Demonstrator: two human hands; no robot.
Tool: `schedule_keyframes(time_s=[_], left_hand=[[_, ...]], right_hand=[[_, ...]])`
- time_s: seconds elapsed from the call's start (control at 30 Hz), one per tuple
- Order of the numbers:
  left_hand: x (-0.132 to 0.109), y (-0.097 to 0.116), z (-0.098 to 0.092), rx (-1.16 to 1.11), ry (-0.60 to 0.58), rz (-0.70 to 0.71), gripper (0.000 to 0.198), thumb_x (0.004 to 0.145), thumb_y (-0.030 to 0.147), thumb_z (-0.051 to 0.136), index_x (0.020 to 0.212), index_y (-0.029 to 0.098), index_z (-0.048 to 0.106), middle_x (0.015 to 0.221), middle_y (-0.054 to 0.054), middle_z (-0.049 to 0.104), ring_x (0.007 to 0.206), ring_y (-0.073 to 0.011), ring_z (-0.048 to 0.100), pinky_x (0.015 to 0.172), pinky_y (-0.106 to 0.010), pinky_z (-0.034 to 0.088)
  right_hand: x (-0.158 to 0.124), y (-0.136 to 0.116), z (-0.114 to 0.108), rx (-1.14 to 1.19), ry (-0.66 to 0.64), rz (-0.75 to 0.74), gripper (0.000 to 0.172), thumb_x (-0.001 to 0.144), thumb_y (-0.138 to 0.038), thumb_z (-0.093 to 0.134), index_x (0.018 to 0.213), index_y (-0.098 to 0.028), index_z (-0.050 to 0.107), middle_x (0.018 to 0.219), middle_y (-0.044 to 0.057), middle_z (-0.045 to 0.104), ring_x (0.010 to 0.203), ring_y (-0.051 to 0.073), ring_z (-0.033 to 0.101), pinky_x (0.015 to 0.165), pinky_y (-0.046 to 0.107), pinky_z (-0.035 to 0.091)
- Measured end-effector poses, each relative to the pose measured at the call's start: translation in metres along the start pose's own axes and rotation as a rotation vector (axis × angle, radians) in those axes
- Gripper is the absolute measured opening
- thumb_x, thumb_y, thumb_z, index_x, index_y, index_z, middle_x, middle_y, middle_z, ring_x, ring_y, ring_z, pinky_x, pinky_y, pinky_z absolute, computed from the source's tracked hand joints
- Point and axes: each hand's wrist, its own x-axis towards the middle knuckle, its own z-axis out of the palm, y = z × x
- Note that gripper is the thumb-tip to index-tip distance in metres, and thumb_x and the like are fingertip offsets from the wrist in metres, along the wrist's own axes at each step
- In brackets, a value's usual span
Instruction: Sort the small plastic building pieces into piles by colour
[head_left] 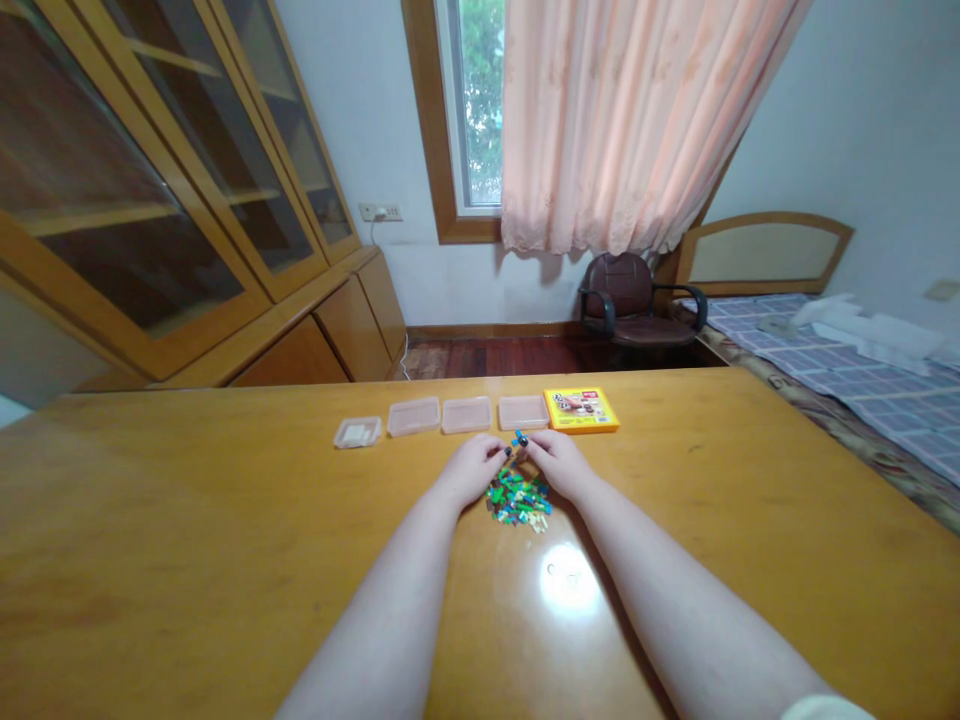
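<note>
While our right hand [561, 462] pinches a blue piece [516, 438], left hand [472, 468] grip unclear, sorting the pile [519, 498] beneath seems underway, release due.

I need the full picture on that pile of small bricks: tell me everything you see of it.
The pile is a loose, low heap of small bricks, plastic by the look of them. Green and blue stand out, with some brown, and pale cream pieces at its near edge. It lies on the wooden table, between the left hand and the right hand. Single shapes are too small to tell.
</note>
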Motion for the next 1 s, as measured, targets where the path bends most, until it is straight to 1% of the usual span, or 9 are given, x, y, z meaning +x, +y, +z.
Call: schedule_keyframes(time_s=[0.07, 0.17, 0.27, 0.4, 0.47, 0.57, 0.67, 0.87, 1.0], left_hand=[[-0.0002, 0.0005, -0.0001, 0.0, 0.0, -0.003, 0.027, 0.082, 0.031, 0.044, 0.082, 0.017, 0.067, 0.082, -0.005, 0.065, 0.078, -0.0176, 0.056, 0.072, -0.028, 0.042], [-0.0001, 0.0007, 0.0001, 0.006, -0.001, -0.002, 0.027, 0.082, 0.032, 0.044, 0.081, 0.016, 0.066, 0.081, -0.005, 0.064, 0.078, -0.0178, 0.056, 0.071, -0.028, 0.042], [0.0003, 0.0004, 0.0003, 0.009, -0.006, 0.002, 0.028, 0.082, 0.032, 0.044, 0.081, 0.017, 0.066, 0.08, -0.005, 0.064, 0.078, -0.0179, 0.056, 0.07, -0.028, 0.042], [0.0001, -0.0002, 0.0004, 0.007, -0.002, -0.001, 0.027, 0.082, 0.033, 0.044, 0.081, 0.017, 0.066, 0.082, -0.005, 0.064, 0.079, -0.018, 0.056, 0.071, -0.028, 0.042], [-0.0002, -0.0005, 0.0003, 0.0, 0.0, 0.001, 0.027, 0.082, 0.032, 0.044, 0.082, 0.017, 0.066, 0.082, -0.005, 0.064, 0.079, -0.0179, 0.057, 0.072, -0.028, 0.042], [-0.0003, -0.0006, 0.0002, -0.003, -0.012, 0.005, 0.027, 0.083, 0.03, 0.044, 0.083, 0.017, 0.067, 0.083, -0.005, 0.065, 0.079, -0.0177, 0.057, 0.072, -0.028, 0.042], [-0.0001, -0.0001, 0.0, 0.006, -0.007, -0.002, 0.026, 0.082, 0.03, 0.044, 0.083, 0.016, 0.067, 0.084, -0.005, 0.065, 0.079, -0.0179, 0.057, 0.072, -0.028, 0.043], [-0.0001, 0.0011, -0.0003, -0.001, -0.004, 0.005, 0.027, 0.083, 0.03, 0.044, 0.082, 0.016, 0.067, 0.082, -0.005, 0.065, 0.078, -0.0176, 0.057, 0.072, -0.029, 0.042], [0.0003, 0.0006, 0.0, 0.002, -0.005, -0.003, 0.026, 0.082, 0.03, 0.045, 0.083, 0.016, 0.067, 0.083, -0.005, 0.065, 0.079, -0.0179, 0.057, 0.072, -0.029, 0.042]], right_hand=[[-0.0002, 0.0007, 0.0, 0.045, 0.006, -0.006, 0.036, 0.088, -0.033, 0.042, 0.067, -0.014, 0.064, 0.067, 0.004, 0.064, 0.066, 0.016, 0.056, 0.065, 0.025, 0.04], [-0.0022, 0.0014, -0.0002, 0.114, -0.047, -0.036, 0.036, 0.087, -0.033, 0.042, 0.066, -0.014, 0.064, 0.065, 0.004, 0.063, 0.065, 0.016, 0.057, 0.063, 0.025, 0.041], [-0.0043, 0.0013, -0.0006, 0.12, -0.103, -0.044, 0.033, 0.086, -0.032, 0.044, 0.066, -0.015, 0.065, 0.065, 0.003, 0.063, 0.066, 0.016, 0.057, 0.064, 0.024, 0.041], [-0.0042, 0.0, -0.0006, 0.11, -0.122, -0.03, 0.032, 0.085, -0.03, 0.045, 0.066, -0.015, 0.065, 0.065, 0.002, 0.063, 0.066, 0.015, 0.057, 0.064, 0.024, 0.041], [-0.0029, -0.0002, 0.0001, 0.084, -0.112, -0.014, 0.029, 0.084, -0.029, 0.047, 0.068, -0.015, 0.066, 0.066, 0.002, 0.064, 0.066, 0.015, 0.057, 0.063, 0.024, 0.04], [-0.0006, 0.0004, 0.0008, 0.017, -0.04, 0.026, 0.025, 0.083, -0.028, 0.049, 0.07, -0.015, 0.066, 0.067, 0.002, 0.064, 0.065, 0.015, 0.055, 0.062, 0.024, 0.039], [0.0, 0.0009, 0.0002, 0.012, 0.009, 0.033, 0.028, 0.084, -0.027, 0.047, 0.07, -0.014, 0.066, 0.067, 0.003, 0.064, 0.065, 0.015, 0.054, 0.063, 0.024, 0.039], [-0.0017, -0.0014, -0.0003, 0.068, -0.111, -0.029, 0.031, 0.086, -0.032, 0.047, 0.071, -0.015, 0.068, 0.069, 0.003, 0.064, 0.067, 0.015, 0.055, 0.064, 0.024, 0.039], [-0.0009, -0.0009, -0.0011, 0.003, -0.026, 0.015, 0.029, 0.085, -0.032, 0.049, 0.07, -0.015, 0.067, 0.067, 0.003, 0.064, 0.066, 0.016, 0.055, 0.063, 0.024, 0.039]])
